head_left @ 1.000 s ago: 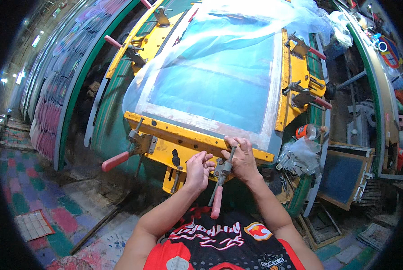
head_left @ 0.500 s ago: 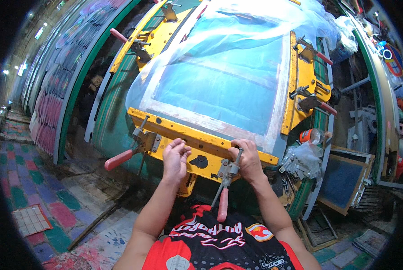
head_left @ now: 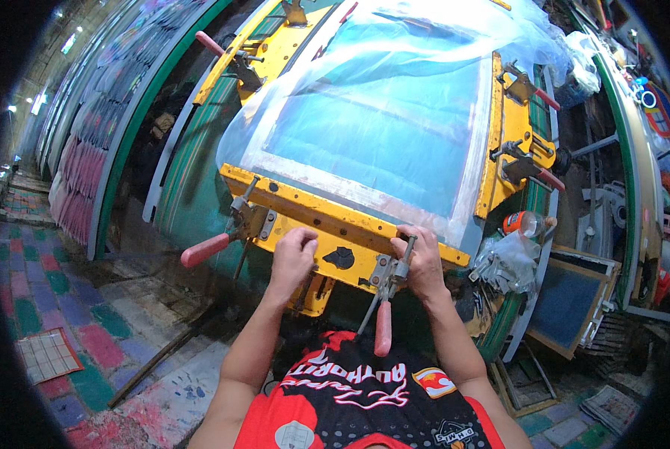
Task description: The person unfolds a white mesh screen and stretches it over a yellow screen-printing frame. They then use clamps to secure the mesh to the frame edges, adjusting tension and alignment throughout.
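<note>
My left hand (head_left: 294, 260) has curled fingers at the front yellow clamp bar (head_left: 338, 221), between two red-handled clamps; what its fingertips hold is hidden. My right hand (head_left: 423, 262) grips the bar's right part, fingers over its upper edge, just beside the right clamp (head_left: 389, 278). The left clamp (head_left: 245, 215) has its red handle sticking out leftward. Beyond the bar lies a pale-framed blue mesh screen (head_left: 372, 135), with loose translucent mesh (head_left: 424, 26) bunched over its far end. A dark, irregular patch (head_left: 338, 257) shows on the yellow metal between my hands.
Yellow clamp units (head_left: 516, 176) line both sides. A stack of frames (head_left: 88, 172) stands left. At right are a plastic bottle (head_left: 518, 223), crumpled plastic (head_left: 505, 262) and a leaning blue screen (head_left: 563, 299). A long bar (head_left: 146, 365) lies on the painted brick floor at lower left.
My left hand moved leftward from beside the right clamp to the middle of the bar, its fingers now curled toward it. My right hand stays on the bar. The view shifted slightly.
</note>
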### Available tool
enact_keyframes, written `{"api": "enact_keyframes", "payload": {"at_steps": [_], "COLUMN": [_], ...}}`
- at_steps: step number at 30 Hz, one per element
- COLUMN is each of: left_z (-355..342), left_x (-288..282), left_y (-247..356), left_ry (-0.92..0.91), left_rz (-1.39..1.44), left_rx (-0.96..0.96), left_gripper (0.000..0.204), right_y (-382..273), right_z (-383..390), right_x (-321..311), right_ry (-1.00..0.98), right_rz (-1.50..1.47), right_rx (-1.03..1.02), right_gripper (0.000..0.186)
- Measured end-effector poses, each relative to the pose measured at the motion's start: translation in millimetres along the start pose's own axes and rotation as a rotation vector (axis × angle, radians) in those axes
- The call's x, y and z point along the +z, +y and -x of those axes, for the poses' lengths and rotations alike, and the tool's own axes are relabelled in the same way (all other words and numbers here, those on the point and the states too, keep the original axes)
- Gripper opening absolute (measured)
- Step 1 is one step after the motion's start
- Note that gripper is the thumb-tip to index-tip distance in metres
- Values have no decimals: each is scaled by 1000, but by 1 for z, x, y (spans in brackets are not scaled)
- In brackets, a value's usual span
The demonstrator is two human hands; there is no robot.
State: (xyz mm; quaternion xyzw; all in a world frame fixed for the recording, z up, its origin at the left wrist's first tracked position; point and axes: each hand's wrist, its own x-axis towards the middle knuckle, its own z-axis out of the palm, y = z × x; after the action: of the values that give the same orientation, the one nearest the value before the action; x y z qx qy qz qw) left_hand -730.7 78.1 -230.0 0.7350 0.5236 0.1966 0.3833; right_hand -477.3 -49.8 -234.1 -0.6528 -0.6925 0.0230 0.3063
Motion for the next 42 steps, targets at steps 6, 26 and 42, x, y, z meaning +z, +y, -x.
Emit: {"api": "enact_keyframes", "payload": {"at_steps": [6,26,42], "left_z": [14,-25,-33], "left_x": [25,69,112], "left_y": [13,79,83], "left_ry": [-199,-259,-217], "left_rz": [-288,258,80], "left_rx": [224,295,403], "left_gripper": [20,20,21], "right_y": [-12,-130,-125], "right_z": [10,57,23], "right_x": [-8,-71,-78], "right_ry": [44,-46,-208], "right_rz": [59,-1476,-2226], "right_rx": [40,624,1268], "right_gripper": [29,42,24]}}
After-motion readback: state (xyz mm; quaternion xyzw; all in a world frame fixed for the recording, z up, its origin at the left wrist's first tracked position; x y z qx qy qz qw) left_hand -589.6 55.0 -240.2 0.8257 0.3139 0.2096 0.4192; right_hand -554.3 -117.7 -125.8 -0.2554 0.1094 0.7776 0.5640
